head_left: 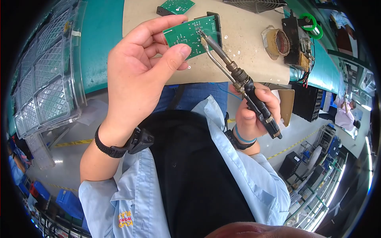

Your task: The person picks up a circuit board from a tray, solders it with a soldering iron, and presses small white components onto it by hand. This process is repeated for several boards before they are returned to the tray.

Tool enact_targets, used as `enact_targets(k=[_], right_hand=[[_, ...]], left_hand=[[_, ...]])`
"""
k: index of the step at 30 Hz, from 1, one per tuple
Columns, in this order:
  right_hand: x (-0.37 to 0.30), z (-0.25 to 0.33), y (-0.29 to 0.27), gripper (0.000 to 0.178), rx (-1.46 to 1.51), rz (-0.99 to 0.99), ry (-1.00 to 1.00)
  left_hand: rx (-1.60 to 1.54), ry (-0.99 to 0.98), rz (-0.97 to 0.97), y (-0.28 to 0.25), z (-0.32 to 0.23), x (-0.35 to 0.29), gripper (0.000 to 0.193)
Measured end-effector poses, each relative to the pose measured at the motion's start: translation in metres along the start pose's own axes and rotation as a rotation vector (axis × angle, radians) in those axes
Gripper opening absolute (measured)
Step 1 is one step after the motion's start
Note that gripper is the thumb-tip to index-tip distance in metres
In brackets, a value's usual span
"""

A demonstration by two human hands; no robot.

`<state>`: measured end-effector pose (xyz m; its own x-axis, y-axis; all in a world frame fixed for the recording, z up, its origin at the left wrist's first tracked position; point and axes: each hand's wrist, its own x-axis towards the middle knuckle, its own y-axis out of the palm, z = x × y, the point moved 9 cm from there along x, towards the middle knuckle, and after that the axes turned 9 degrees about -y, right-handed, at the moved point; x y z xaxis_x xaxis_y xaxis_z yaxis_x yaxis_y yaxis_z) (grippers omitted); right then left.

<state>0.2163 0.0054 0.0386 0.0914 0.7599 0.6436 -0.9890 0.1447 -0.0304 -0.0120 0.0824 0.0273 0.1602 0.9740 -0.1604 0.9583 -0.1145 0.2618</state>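
My left hand [145, 65] pinches a green circuit board [181, 36] by its left end, thumb on the near face and fingers behind. Solder points dot the face turned toward me, and a black part [214, 24] shows at the board's right end. In my right hand [258, 111] is a soldering iron [240, 75] with a black handle and a thin metal tube running along its shaft. Its tip meets or nearly meets the upper middle of the board; whether it touches I cannot tell.
Another green board [177, 6] lies on the tan work mat [147, 12]. A round brown pot [279, 41], a black stand [293, 37] and a green-rimmed solder spool [311, 25] are at the right. Clear plastic trays [49, 75] stand left. A fan grille [258, 4] is at the back.
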Motion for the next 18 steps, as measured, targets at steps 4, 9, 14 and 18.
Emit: enact_targets(k=[4,9,14,18], right_hand=[[0.000,0.001,0.002,0.050,0.008,0.010,-0.016],[0.002,0.004,0.004,0.048,-0.006,0.054,-0.049],[0.009,0.008,0.004,0.046,-0.035,0.141,-0.092],[0.009,0.009,-0.001,0.045,-0.013,0.103,-0.109]], left_hand=[[0.017,0.001,-0.007,0.000,-0.001,0.000,0.041],[0.051,0.060,-0.025,0.000,-0.007,0.000,0.041],[0.104,0.134,-0.067,0.002,-0.011,0.000,0.041],[0.104,0.122,-0.075,0.002,-0.012,0.003,0.041]])
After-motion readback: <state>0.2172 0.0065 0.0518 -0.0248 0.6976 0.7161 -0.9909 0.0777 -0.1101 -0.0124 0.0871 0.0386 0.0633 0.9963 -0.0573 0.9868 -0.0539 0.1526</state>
